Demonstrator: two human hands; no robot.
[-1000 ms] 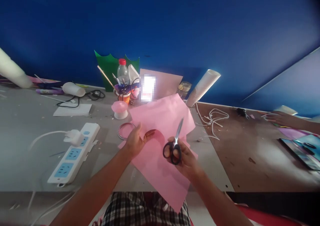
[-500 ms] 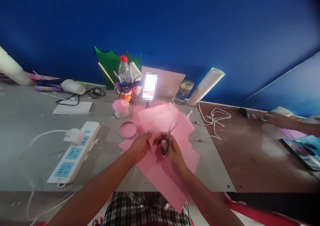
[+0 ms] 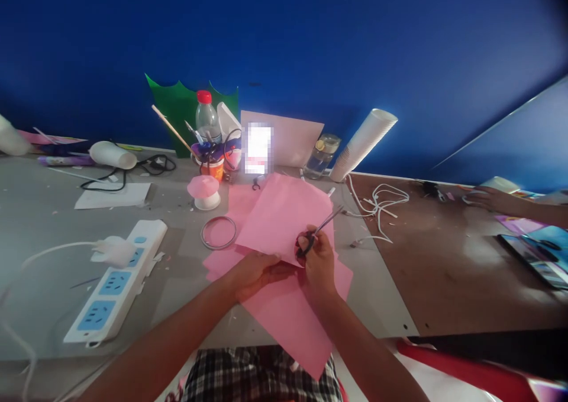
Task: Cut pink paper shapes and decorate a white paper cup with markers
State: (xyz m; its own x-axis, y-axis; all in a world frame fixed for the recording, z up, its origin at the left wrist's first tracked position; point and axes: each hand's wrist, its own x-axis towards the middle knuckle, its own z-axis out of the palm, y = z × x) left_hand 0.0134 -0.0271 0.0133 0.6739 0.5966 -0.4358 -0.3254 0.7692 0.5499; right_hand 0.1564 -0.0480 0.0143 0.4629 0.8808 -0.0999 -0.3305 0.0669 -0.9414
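My right hand [image 3: 316, 266] grips black-handled scissors [image 3: 318, 234], their blades pointing up and to the right over pink paper. My left hand [image 3: 257, 273] pinches the near edge of the upper pink sheet [image 3: 279, 215], holding it raised off a stack of pink sheets [image 3: 288, 316] that lies on the grey table [image 3: 53, 224] and hangs over its front edge. The two hands sit close together at the sheet's lower edge.
A metal ring [image 3: 218, 232], a white power strip [image 3: 116, 283] with a plug, a pink-topped tape holder [image 3: 204, 192], a pen cup [image 3: 213, 164], a water bottle [image 3: 206, 116], a jar [image 3: 320, 156] and stacked paper cups [image 3: 364, 144] surround the paper. Another person's hand [image 3: 492, 199] rests at far right.
The scissors have swung from upright to tilted right and moved down to the sheet's near edge. My left hand has shifted down and right along the paper, and the sheet now lies flatter.
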